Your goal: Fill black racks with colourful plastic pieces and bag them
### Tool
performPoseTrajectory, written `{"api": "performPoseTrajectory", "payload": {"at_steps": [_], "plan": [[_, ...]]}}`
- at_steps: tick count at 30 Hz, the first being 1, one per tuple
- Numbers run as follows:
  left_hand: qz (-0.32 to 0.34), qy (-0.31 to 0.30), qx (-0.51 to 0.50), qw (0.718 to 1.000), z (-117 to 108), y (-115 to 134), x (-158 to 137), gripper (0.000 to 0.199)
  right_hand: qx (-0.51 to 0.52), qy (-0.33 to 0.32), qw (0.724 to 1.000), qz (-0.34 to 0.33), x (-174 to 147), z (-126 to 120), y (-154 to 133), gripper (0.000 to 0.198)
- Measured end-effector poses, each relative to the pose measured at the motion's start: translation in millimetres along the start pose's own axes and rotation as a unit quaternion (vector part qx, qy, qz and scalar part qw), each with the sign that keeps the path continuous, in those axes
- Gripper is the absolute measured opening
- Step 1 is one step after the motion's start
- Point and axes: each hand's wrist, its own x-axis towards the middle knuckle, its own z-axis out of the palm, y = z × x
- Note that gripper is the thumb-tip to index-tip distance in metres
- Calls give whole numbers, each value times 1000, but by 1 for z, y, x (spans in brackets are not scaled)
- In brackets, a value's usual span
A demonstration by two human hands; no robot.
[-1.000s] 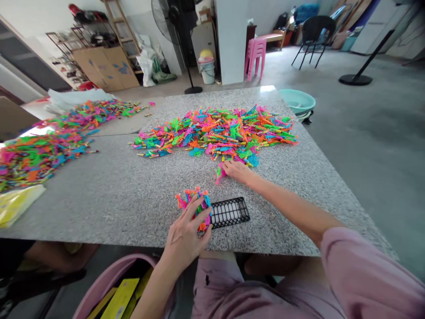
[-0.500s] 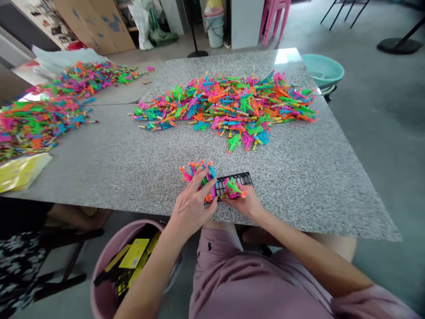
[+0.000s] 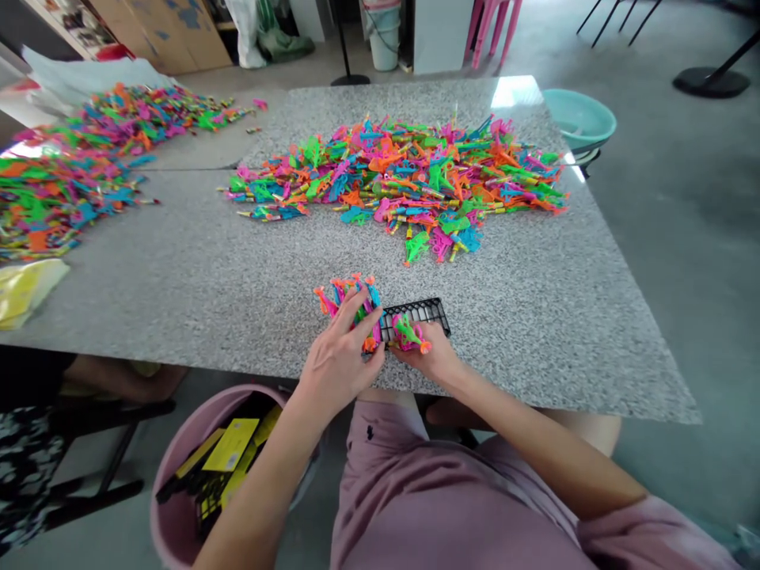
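Observation:
A black grid-like plastic tray (image 3: 436,310) lies near the front edge of the table. Its left part is filled with upright colourful plastic toys (image 3: 374,294) in pink, orange, blue and green. My left hand (image 3: 338,356) curves over this row, with fingers on top and along the side and the thumb near the tray's front edge. Over the tray's middle cells, my right hand (image 3: 436,352) grips pink and green plastic toys (image 3: 409,331) with orange ends. The fingertips of that hand are partly hidden behind the toys.
A long heap of similar toys (image 3: 404,170) spreads across the granite table (image 3: 534,317). More toys (image 3: 53,198) lie at left beside a yellow plastic packet (image 3: 27,289). A pink bucket (image 3: 163,507) below holds yellow cards and black trays. A person's leg (image 3: 131,380) is at left.
The view has shifted slightly. My right hand has brought the pink and green toys a little closer to the filled row; my left hand stays on that row.

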Motion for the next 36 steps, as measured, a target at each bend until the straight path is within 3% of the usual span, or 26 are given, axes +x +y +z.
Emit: {"api": "performPoseTrajectory", "payload": {"at_steps": [7, 13, 19, 21, 25, 26, 28, 30, 32, 36], "plan": [[-44, 20, 6, 999, 5, 6, 2, 43, -100, -102, 990, -16, 10, -13, -24, 13], [-73, 52, 7, 996, 11, 8, 0, 46, -142, -116, 983, 3, 26, -6, -25, 19], [-36, 14, 22, 999, 2, 10, 1, 56, -138, -109, 984, 13, 25, 1, -33, 22], [-22, 10, 27, 999, 0, 8, 1, 60, -140, -107, 984, -8, 25, 0, -31, 22], [-9, 32, 43, 999, 6, -2, -1, 40, -130, -178, 969, -110, 46, -30, -9, 17], [-5, 34, 45, 998, 8, -5, -2, 38, -147, -164, 969, -109, 56, -42, -1, 18], [5, 36, 51, 998, 11, -8, -4, 38, -226, -67, 969, -72, 78, -62, 10, 32], [11, 40, 59, 997, 13, -10, -4, 39, -315, 27, 948, -32, 96, -69, 14, 47], [15, 39, 64, 997, 12, -11, -5, 39, -362, 24, 931, -39, 104, -60, 11, 48], [21, 33, 66, 997, 10, -13, -5, 39, -366, -17, 926, -87, 108, -39, 0, 36]]}}
